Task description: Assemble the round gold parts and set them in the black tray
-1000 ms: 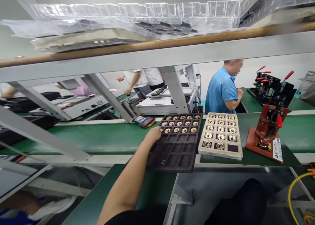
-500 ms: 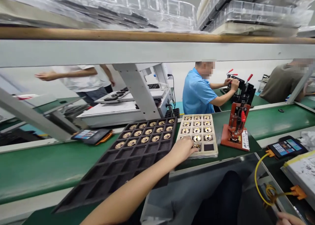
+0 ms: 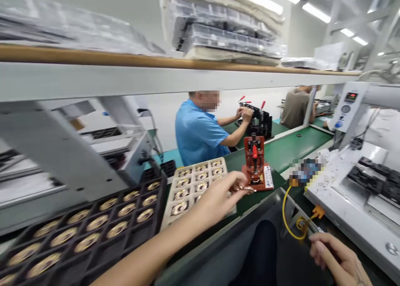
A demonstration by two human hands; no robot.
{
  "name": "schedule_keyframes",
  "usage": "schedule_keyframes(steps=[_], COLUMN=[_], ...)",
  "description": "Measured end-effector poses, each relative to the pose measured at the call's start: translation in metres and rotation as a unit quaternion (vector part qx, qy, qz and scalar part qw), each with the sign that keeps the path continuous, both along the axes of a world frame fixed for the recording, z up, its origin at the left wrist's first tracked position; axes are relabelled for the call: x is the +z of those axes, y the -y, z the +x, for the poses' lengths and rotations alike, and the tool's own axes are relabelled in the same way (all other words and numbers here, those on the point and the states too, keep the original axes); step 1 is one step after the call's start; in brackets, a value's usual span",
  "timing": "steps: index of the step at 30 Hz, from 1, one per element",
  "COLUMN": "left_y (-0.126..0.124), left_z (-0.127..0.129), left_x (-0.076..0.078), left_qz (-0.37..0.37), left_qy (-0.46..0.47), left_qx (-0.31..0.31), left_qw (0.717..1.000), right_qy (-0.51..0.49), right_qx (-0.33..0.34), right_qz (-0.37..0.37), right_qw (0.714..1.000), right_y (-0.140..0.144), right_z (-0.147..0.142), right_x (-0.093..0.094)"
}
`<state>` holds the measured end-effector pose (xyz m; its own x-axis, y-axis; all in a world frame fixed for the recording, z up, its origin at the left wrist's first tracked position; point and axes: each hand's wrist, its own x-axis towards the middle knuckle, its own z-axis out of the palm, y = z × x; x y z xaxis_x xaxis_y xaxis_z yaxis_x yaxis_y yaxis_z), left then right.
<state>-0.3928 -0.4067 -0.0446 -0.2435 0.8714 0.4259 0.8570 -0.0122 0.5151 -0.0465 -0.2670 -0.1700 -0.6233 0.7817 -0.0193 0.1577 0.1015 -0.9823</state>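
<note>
My left hand [image 3: 223, 192] is pinched on a small round gold-coloured part [image 3: 248, 189], seen nearly edge-on. It is above the near right corner of a cream tray [image 3: 167, 213], just in front of a red toggle-clamp fixture [image 3: 254, 163]. Similar gold parts [image 3: 179, 208] sit in the tray's compartments, some hidden behind my hand and forearm. At the lower right, my right hand [image 3: 337, 257] has its fingers curled together near a thin pale tip, too small to name. A yellow cable [image 3: 286, 219] with orange plugs runs just beyond it.
A black compartment tray [image 3: 125, 242] with gold rings is at the left. On the right stands a white machine [image 3: 343, 194] with a control box [image 3: 348, 106]. A shelf beam [image 3: 125, 79] crosses overhead. Across the bench a co-worker in blue [image 3: 196, 131] handles a black clamp fixture [image 3: 261, 121].
My left hand has left the cream tray with a gold part and moved toward the red fixture. The view has swung right, bringing in the white machine and more of my right hand.
</note>
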Motion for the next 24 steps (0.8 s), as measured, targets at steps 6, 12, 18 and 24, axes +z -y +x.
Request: schedule_keyframes(steps=[6, 12, 18, 24], left_y=[-0.082, -0.130, -0.164, -0.234], left_z=[0.084, 0.131, 0.177, 0.234], left_x=[0.006, 0.001, -0.003, 0.011], left_qz=[0.189, 0.255, 0.207, 0.087], left_qy=[-0.100, -0.165, -0.122, -0.084], left_qx=[-0.325, -0.417, -0.483, -0.474], left_qw=[0.921, 0.857, 0.842, 0.872], right_qy=[-0.137, -0.088, -0.065, 0.020], right_qx=[-0.013, -0.070, -0.167, -0.352], right_qz=[0.096, 0.143, 0.177, 0.228], right_qw=[0.986, 0.983, 0.968, 0.908], right_y=[-0.003, -0.013, -0.017, -0.029], right_z=[-0.022, 0.009, 0.052, 0.137], right_x=[0.073, 0.092, 0.091, 0.088])
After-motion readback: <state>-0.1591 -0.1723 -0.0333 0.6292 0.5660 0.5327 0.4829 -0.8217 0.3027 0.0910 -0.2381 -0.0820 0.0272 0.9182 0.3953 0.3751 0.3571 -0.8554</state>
